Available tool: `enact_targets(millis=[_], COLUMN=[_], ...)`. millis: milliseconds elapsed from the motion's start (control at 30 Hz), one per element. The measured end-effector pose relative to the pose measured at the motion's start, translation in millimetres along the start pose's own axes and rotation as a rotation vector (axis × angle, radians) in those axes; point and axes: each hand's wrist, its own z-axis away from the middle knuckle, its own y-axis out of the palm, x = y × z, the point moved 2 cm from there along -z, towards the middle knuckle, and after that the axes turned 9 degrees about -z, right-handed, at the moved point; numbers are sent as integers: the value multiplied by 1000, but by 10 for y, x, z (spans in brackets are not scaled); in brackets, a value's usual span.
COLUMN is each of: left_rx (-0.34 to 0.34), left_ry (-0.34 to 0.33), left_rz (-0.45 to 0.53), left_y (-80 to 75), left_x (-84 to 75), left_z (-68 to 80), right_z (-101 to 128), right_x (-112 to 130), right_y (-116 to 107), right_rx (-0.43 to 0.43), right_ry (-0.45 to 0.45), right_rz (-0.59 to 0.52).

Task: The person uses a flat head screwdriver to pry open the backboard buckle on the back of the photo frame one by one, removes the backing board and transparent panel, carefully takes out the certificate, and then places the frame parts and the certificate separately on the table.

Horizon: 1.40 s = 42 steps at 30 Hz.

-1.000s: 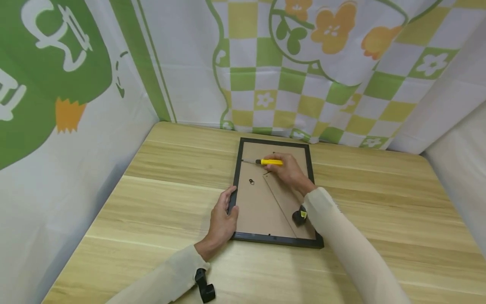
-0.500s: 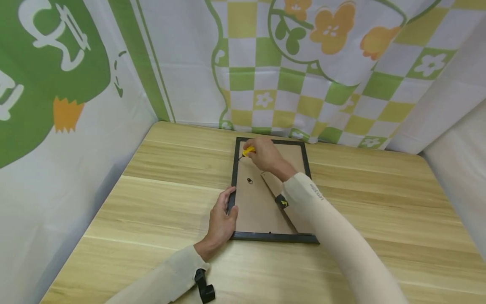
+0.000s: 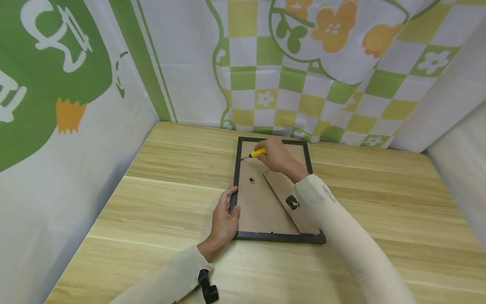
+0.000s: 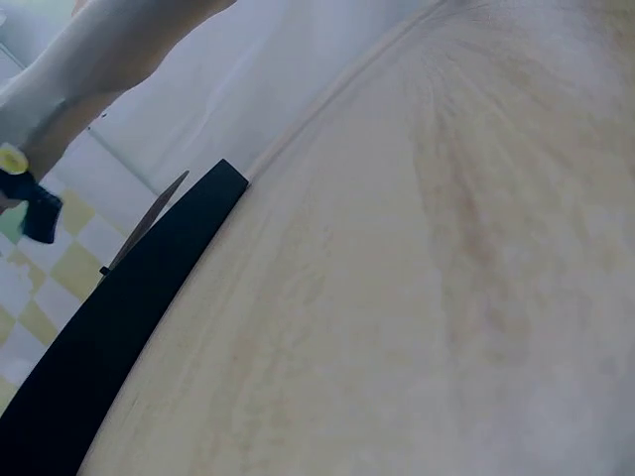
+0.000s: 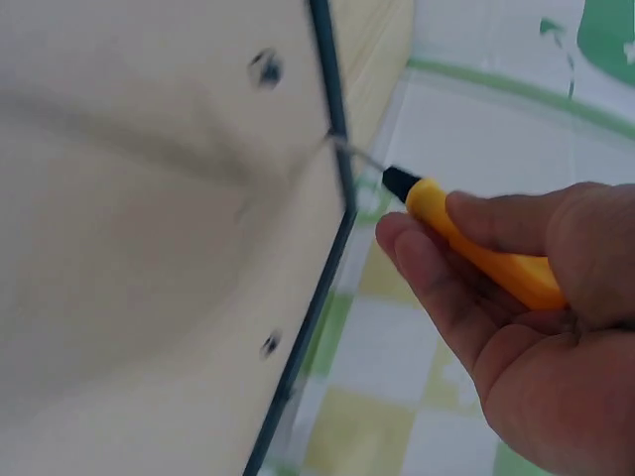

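Right now, line by line:

Frame: a black picture frame (image 3: 276,237) lies face down near the middle of the bench (image 3: 152,198), its brown backing board (image 3: 258,207) facing up.

Stand: the fold-out stand (image 3: 286,198) lies flat on the backing, running diagonally toward the near right corner.

Screwdriver: a small screwdriver with a yellow handle (image 5: 486,253) points its thin metal tip at the frame's left inner edge near the far corner; in the right wrist view the tip sits right at the rim, beside a small tab.

Right hand: the right hand (image 3: 279,158) has its grip wrapped round the yellow handle, fingers and thumb curled about it.

Left hand: the left hand (image 3: 224,217) lies on the frame's left rail, with its fingers curling onto the rim to pin the frame to the bench.

Doing it well: judging by the tip's place, the job is levering a retaining tab, so the tip should stay low and flat against the backing, with gentle force and the left hand bearing down so the frame does not slide.

Hanger: a small metal hanger (image 3: 252,180) sits on the backing, just below the tip.

Around: a green, yellow and white patterned cloth (image 3: 303,76) hangs behind the bench.
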Motion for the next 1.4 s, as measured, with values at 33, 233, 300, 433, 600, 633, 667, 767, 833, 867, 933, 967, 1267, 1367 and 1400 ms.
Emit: enact_targets(millis=[33,233,300,433,600,633,667,767,833,867,933,967,1267,1367,1400], left_rx=[-3,-10,-7,4,-5,-9,-13,-19,-21,-21,-22,-20,-34,-30,-30], left_ry=[2,9,6,-6,-19,-22,-24,-25,-22,-21,-19,-18,-18,-21,-22], left_rz=[-3,-11,-3,18,24,21,19,17,17,18,19,19,2,3,4], left_y=[1,-14,-8,17,18,16,14,15,18,20,22,22,20,24,25], left_x=[-4,-15,-11,-10,-16,-16,-20,-30,-32,-35,-35,-31,-16,-14,-14], left_z=[2,1,-3,-4,2,3,5,10,13,14,16,16,12,8,5], right_z=[40,313,402,594,862,922,985,1190,1341,1418,1570,1640,2204,2357,2402], right_x=[-71,-427,-529,-722,-950,-999,-1050,-1227,-1365,-1440,-1591,-1670,-2327,-2496,-2545], right_y=[-42,-251,-289,-363,-490,-522,-555,-668,-738,-771,-827,-849,-881,-856,-849], right_rx=[0,-31,-34,-56,-108,-117,-127,-161,-194,-212,-243,-260,-368,-392,-402], right_ry=[8,39,43,48,71,83,96,157,186,203,237,257,397,424,435], right_rz=[-7,15,14,-37,-140,-166,-194,-260,-280,-288,-293,-296,-247,-225,-223])
